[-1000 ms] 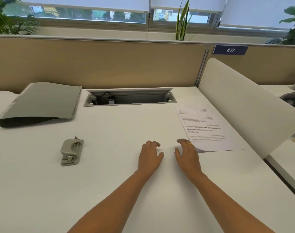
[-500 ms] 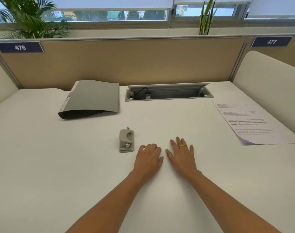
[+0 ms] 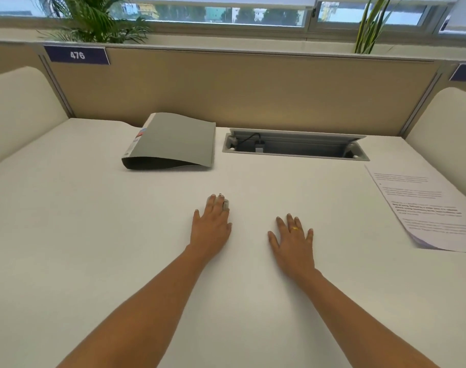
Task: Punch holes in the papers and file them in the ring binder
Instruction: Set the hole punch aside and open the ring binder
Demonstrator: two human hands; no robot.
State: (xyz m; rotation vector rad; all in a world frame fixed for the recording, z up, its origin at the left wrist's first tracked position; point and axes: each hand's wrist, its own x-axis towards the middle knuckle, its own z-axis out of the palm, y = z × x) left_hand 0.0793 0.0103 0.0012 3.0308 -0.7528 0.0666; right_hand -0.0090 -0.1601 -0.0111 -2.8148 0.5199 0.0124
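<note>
Printed white papers [image 3: 428, 208] lie stacked at the white bench's [image 3: 93, 235] right edge, the closed grey ring binder [image 3: 173, 140] far left. Left hand [image 3: 212, 227] covers the grey hole punch [image 3: 225, 204], fingers together; right hand [image 3: 293, 241] rests spread, empty. Fetching the punch seems underway; papers come next.

On the white surface [image 3: 93, 235] the left hand [image 3: 212, 227] lies palm down over the grey hole punch [image 3: 225, 204], covering nearly all of it; whether the fingers grip it cannot be told. Taking the punch as landmark: the right hand [image 3: 293, 243], wearing a gold ring [image 3: 295, 228], rests flat and spread just to its right; the closed grey ring binder [image 3: 173, 142] lies behind it to the left; the open cable tray [image 3: 295, 147] sits behind to the right; the printed papers [image 3: 423, 208] lie well apart, far right.
</note>
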